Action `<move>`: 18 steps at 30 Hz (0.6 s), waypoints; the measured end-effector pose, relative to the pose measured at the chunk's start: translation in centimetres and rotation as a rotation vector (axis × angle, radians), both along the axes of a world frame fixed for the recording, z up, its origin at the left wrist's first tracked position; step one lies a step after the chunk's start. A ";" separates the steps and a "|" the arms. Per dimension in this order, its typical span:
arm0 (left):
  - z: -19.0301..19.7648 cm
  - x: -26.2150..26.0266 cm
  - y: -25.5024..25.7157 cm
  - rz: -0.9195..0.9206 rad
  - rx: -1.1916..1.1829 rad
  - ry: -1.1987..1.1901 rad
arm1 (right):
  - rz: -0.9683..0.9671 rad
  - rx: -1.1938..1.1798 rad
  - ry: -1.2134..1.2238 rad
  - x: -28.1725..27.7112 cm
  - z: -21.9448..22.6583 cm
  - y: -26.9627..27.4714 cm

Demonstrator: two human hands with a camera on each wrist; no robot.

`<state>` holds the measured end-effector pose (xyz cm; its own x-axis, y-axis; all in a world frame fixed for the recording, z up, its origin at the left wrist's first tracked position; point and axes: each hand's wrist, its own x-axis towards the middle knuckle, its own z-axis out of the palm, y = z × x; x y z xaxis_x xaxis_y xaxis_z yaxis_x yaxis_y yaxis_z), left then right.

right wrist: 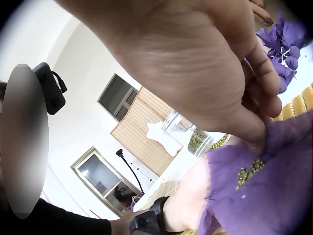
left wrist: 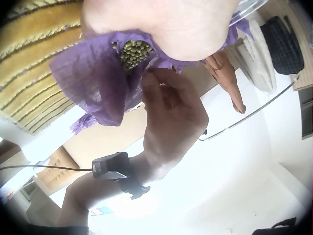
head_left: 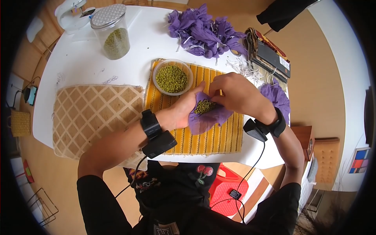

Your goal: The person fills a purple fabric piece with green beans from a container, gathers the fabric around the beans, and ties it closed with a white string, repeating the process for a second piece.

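Note:
A piece of thin purple cloth [head_left: 203,124] lies over my left hand [head_left: 180,112], which is palm up with the thumb raised beside it; the cloth hides its fingers. A small heap of green mung beans [head_left: 204,106] sits in the cloth's middle. My right hand [head_left: 237,93] comes in from the right and pinches the cloth's edge between thumb and fingertips, near the beans, as the right wrist view also shows. Just beyond the hands, a clear round bowl [head_left: 172,94] of mung beans stands on the yellow striped mat [head_left: 178,145].
Tied purple bundles [head_left: 207,33] with white strings are piled at the back, beside folded fabrics [head_left: 270,55]. A lidded jar of beans [head_left: 116,45] stands back left. A beige lattice mat [head_left: 98,117] lies left; a red stool [head_left: 229,192] is below the table's front edge.

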<state>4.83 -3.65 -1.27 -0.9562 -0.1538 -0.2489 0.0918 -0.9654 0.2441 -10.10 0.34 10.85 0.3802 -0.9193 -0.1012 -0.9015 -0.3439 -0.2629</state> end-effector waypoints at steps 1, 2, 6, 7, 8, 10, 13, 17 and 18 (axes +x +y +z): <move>-0.3 0.0 0.0 -0.013 -0.015 0.004 | 0.018 0.005 -0.009 -0.1 0.0 -0.1; -0.3 0.0 0.0 -0.013 -0.013 0.003 | 0.017 0.007 -0.010 0.0 0.3 -0.2; -0.6 -0.3 -0.1 -0.006 -0.016 0.033 | -0.061 0.069 -0.043 0.8 1.3 -0.4; -0.8 -0.4 -0.1 -0.006 -0.022 0.060 | -0.047 0.053 -0.042 0.8 1.2 -0.4; -0.7 -0.5 -0.1 -0.006 -0.023 0.060 | -0.047 0.052 -0.042 0.6 0.8 -0.4; -0.7 -0.5 0.0 0.001 -0.029 0.087 | 0.047 -0.052 -0.074 0.3 0.0 -0.6; 0.5 0.1 0.0 0.003 -0.034 0.041 | -0.027 0.006 -0.088 0.6 0.2 -0.6; 0.2 0.3 -0.1 -0.041 -0.068 0.094 | -0.028 -0.011 -0.080 0.4 1.0 -0.4; 0.4 0.2 0.0 -0.017 -0.058 0.094 | -0.041 -0.006 -0.065 0.3 1.1 -0.5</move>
<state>5.01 -3.64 -0.90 -0.9775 -0.1489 -0.1491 0.1005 -0.9514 0.2911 -9.83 -0.12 11.94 0.3478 -0.9348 -0.0720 -0.8959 -0.3088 -0.3194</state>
